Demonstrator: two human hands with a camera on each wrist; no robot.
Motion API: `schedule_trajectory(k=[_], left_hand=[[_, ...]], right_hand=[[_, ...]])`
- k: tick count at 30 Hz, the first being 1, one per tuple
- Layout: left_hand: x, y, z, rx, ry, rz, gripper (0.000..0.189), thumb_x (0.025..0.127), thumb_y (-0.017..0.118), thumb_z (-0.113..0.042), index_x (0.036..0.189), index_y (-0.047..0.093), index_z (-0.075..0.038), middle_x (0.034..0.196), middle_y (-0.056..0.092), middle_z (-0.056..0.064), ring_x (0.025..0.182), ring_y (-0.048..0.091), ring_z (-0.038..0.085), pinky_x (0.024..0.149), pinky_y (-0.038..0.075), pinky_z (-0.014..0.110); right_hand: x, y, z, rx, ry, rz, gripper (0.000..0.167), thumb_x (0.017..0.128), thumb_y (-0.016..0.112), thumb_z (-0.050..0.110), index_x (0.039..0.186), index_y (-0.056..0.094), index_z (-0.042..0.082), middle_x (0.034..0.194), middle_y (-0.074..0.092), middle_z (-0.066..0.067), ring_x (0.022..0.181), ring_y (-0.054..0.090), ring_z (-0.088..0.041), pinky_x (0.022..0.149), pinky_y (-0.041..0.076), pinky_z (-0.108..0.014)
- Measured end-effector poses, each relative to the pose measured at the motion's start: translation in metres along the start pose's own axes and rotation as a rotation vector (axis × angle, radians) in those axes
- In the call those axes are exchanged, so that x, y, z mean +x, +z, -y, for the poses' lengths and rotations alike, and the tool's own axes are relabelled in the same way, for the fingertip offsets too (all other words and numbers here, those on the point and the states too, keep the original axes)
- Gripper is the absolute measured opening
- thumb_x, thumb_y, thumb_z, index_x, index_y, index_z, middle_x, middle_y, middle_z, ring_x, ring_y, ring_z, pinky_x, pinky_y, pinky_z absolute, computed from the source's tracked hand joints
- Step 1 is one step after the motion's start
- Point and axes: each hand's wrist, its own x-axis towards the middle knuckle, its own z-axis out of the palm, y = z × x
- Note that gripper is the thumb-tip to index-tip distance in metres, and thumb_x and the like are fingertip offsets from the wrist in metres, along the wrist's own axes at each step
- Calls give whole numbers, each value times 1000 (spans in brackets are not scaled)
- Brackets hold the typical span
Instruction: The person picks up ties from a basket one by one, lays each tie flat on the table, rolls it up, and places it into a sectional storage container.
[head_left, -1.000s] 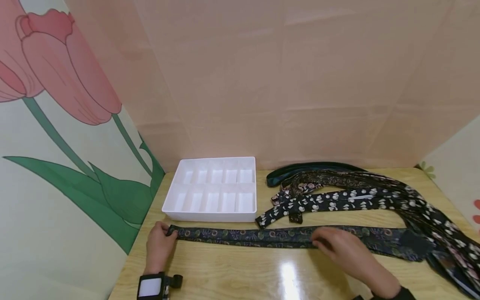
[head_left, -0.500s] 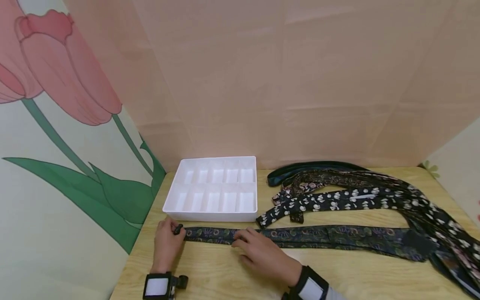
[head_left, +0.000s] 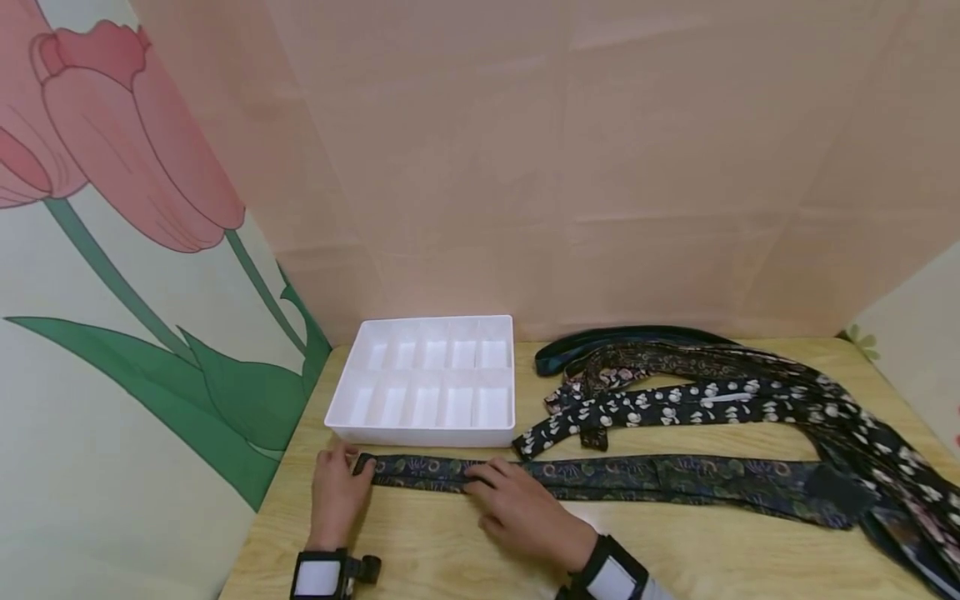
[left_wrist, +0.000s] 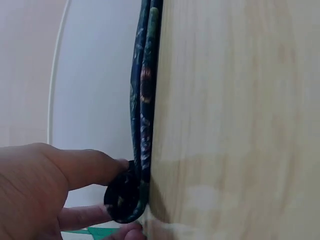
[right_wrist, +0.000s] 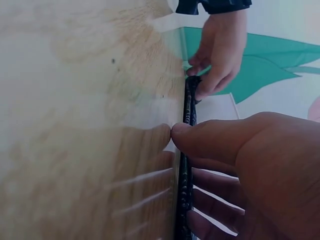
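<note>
Necktie (head_left: 607,477): I see its curled end (left_wrist: 121,198) pinched by left hand (head_left: 337,496), loose-fingered right hand (head_left: 521,512) now closer; rolling looks barely begun.

A wood-grained bench (head_left: 431,550) is being taken up near its back left corner by a white compartmented tray (head_left: 431,436). From the back edge toward the right edge, a heap of dark ties (head_left: 765,365) is being borne, a white-flowered tie (head_left: 660,406) uppermost. In front of the tray, a navy patterned tie (head_left: 600,477) is being supported roughly parallel to the back edge.
</note>
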Motion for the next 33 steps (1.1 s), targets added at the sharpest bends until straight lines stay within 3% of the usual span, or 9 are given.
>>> schedule_trajectory(k=[6,13,17,21,24,27,33], left_hand=[[1,5,-2,-11,-28,37,30,92,77,-9,114,61,5,98,64,21,88,64,35,75,52,51],[1,14,-9,-22,69,36,24,89,78,1,98,57,-3,90,54,11,80,52,24,69,42,37],[-1,15,-12,-18,57,45,26,90,83,-8,95,58,-5,89,51,9,80,48,22,70,38,34],[-4,17,-16,-18,53,61,14,97,77,-16,96,67,-5,95,55,10,82,51,21,71,41,34],[-6,17,-19,-15,89,63,9,100,69,-13,97,71,-5,96,57,10,81,53,20,70,44,33],[-7,17,-20,-12,114,56,9,98,70,-8,105,69,-1,94,58,11,80,54,20,69,45,35],[-6,15,-20,3,10,106,35,94,76,-16,121,63,2,105,61,17,91,61,29,77,52,45]], right_hand=[[0,3,-1,10,0,-3,43,98,73,23,140,68,15,150,61,-3,135,56,-22,113,50,-45],[0,5,-3,9,5,9,42,100,71,25,142,67,17,153,59,-2,136,54,-21,113,50,-45],[-1,5,-3,15,12,21,42,100,71,24,142,67,16,153,59,-2,137,54,-22,113,49,-46],[-2,5,-3,19,16,21,43,100,71,25,141,67,16,153,58,-2,137,54,-22,114,49,-47],[-3,5,-3,19,14,11,43,99,72,25,141,67,16,153,58,-1,137,54,-22,114,49,-47],[-3,5,-3,22,12,3,43,99,72,24,141,67,16,153,58,-1,137,53,-22,114,49,-47],[-4,4,-3,42,15,7,43,100,72,24,142,66,16,154,57,-1,138,53,-22,114,48,-48]])
